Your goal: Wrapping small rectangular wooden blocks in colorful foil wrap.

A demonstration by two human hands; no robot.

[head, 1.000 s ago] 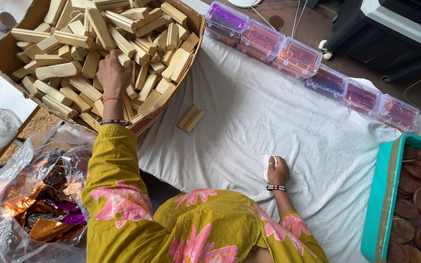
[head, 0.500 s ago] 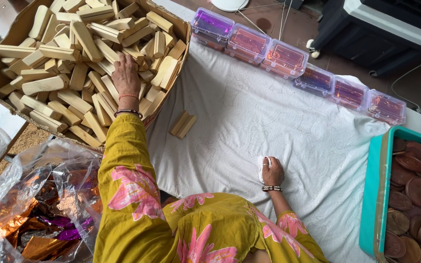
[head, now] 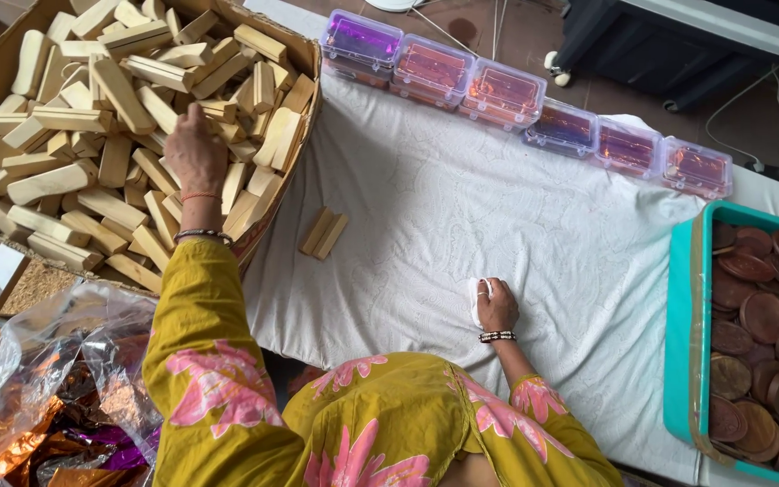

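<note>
Fingers of our left hand (head: 193, 149) curl down among wooden blocks (head: 92, 108) in the cardboard box (head: 304, 86); our right hand (head: 496, 308) rests on the white-covered bench (head: 462, 207), closed around a white cloth (head: 477, 298).

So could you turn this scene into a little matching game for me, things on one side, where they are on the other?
Things:
1. wooden blocks
2. brown discs
3. clear lidded boxes
4. white cloth wad

Places:
A. in the right hand
B. in the teal tray
C. in the cardboard box, under the left hand
D. in a row along the sheet's far edge

Pairs: 1-C, 2-B, 3-D, 4-A
</note>
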